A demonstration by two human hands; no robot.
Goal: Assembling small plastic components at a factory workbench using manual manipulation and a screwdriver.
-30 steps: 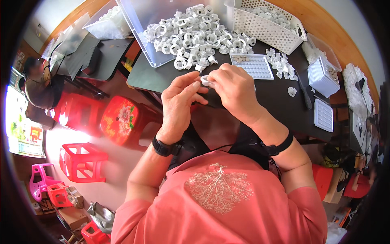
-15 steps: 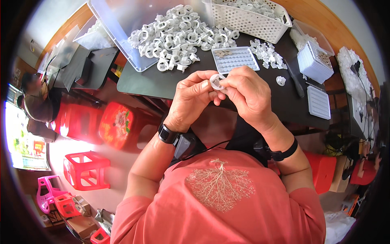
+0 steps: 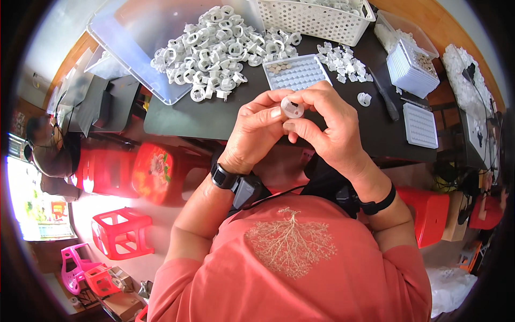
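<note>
My left hand [image 3: 255,127] pinches a small round white plastic part [image 3: 292,109] by its left edge, thumb on the near side. The part has a dark opening in its face. At its right side, my right hand [image 3: 333,124] has forefinger and thumb closed around the rim, one at the top and one at the bottom. Beyond the hands lies a white compartment tray [image 3: 300,79] with several small tan discs [image 3: 278,68] in one corner. A heap of similar white ring parts [image 3: 214,53] sits at the left, partly in a tipped clear bin [image 3: 129,51].
Small white plastic pieces [image 3: 343,63] lie right of the tray. A single white part [image 3: 364,99], a dark-handled tool [image 3: 387,102] and another tray [image 3: 420,124] are further right. A perforated white basket [image 3: 311,22] and stacked trays [image 3: 410,70] stand behind. Red stools [image 3: 120,231] are at left.
My right forefinger and thumb have opened out from a tight pinch over the part to a wider hold at its rim, uncovering its face. The head view has shifted slightly.
</note>
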